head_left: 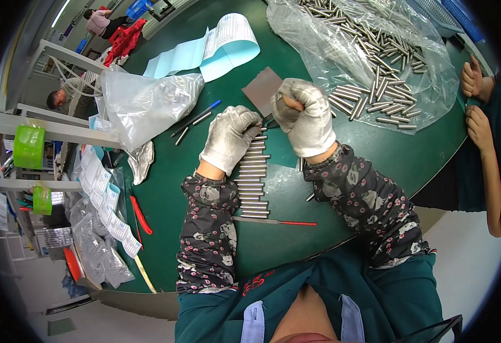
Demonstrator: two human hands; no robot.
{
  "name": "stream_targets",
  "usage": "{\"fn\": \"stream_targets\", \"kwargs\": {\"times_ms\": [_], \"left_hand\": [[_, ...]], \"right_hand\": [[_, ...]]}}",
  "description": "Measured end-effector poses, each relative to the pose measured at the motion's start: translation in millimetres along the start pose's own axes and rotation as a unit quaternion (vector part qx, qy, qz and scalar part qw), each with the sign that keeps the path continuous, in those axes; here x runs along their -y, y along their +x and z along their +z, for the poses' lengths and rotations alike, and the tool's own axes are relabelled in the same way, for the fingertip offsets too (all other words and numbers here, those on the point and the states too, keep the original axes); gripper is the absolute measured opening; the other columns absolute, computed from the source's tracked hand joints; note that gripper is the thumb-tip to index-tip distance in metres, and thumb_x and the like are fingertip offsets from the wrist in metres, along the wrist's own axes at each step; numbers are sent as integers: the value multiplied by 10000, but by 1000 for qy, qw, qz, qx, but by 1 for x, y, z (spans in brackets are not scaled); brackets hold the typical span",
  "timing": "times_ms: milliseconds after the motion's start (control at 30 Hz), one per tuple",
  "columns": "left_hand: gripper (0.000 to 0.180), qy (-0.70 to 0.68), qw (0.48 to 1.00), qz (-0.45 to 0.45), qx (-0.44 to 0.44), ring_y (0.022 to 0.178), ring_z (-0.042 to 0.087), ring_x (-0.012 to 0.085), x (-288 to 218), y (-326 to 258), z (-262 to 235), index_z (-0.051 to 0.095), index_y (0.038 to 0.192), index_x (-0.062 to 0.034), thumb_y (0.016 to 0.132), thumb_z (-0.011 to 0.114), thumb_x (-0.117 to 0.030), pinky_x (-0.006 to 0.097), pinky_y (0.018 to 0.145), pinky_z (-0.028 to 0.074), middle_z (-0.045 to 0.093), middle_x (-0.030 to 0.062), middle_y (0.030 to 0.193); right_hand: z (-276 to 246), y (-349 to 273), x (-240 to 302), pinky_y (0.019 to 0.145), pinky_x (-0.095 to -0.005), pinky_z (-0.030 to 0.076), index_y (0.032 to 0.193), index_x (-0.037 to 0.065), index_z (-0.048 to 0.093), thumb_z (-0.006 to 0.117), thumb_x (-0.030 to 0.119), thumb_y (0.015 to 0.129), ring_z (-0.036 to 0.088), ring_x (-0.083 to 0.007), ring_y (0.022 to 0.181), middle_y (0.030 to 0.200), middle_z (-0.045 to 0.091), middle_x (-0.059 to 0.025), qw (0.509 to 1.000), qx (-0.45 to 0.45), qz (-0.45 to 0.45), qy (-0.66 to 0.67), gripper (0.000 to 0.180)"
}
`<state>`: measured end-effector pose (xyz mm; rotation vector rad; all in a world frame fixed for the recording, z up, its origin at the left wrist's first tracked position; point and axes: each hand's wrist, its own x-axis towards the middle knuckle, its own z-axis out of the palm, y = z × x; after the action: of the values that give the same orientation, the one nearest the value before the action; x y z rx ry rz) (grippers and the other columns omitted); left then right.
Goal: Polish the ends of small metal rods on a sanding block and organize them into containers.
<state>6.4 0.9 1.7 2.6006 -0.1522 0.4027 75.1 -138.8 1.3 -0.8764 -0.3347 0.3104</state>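
Observation:
My left hand (227,136), in a whitish glove, is closed at the top end of a row of metal pins (253,182). My right hand (304,119), gloved too, is curled shut just to its right, with the thumb side up. A small dark piece shows between the two hands, but the fingers hide what either one grips. Behind them lies a brown square sheet (263,90), partly covered by the right hand. Below the row of pins rests a slim file (296,223) with a red handle.
A clear plastic bag (319,54) at the back right bears a heap of metal pins (385,51). At the right edge are another person's hands (479,127). Left lie a pen (205,112), a plastic bag (147,103), red-handled pliers (140,216) and paper sheets (99,183); a blue sheet (227,46) lies behind.

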Motion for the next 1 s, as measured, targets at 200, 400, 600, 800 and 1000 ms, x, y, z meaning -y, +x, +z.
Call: {"fn": "stream_targets", "kwargs": {"times_ms": [200, 400, 600, 800, 1000], "left_hand": [[137, -1, 1000, 13, -6, 752, 558, 246, -1, -1, 0, 597, 779, -55, 655, 648, -31, 327, 662, 450, 580, 64, 776], [147, 1, 1000, 24, -8, 739, 553, 251, -2, 1, 0, 580, 775, -27, 653, 653, 6, 322, 655, 443, 568, 76, 770], [123, 16, 1000, 2, -4, 772, 554, 247, 1, 0, -1, 619, 779, -90, 659, 647, -92, 339, 682, 452, 587, 49, 776], [144, -1, 1000, 20, -13, 750, 556, 249, 0, 0, 0, 587, 779, -34, 653, 644, 6, 317, 667, 447, 573, 71, 775], [137, -6, 1000, 15, -10, 747, 556, 242, 0, -1, 0, 587, 779, -32, 659, 640, 8, 312, 668, 447, 572, 71, 776]], "right_hand": [[3, 0, 2, 402, -225, 218, 561, 106, 321, 395, 253, 847, 265, -83, 431, 495, 275, 24, 1000, -2, -11, -9, 330], [0, 0, 0, 410, -225, 223, 564, 103, 320, 393, 242, 845, 274, -82, 439, 499, 275, 26, 1000, 2, -16, -9, 321], [19, -7, 17, 391, -230, 193, 540, 105, 293, 372, 204, 847, 256, -78, 408, 481, 280, 23, 997, 24, -7, -78, 332], [3, 2, 1, 409, -228, 197, 541, 120, 289, 380, 213, 831, 251, -87, 443, 491, 237, 23, 1000, -28, 8, -4, 317], [-7, 5, 1, 419, -221, 202, 546, 123, 289, 401, 241, 827, 251, -95, 460, 499, 231, 29, 1000, -4, 3, 3, 324]]}}
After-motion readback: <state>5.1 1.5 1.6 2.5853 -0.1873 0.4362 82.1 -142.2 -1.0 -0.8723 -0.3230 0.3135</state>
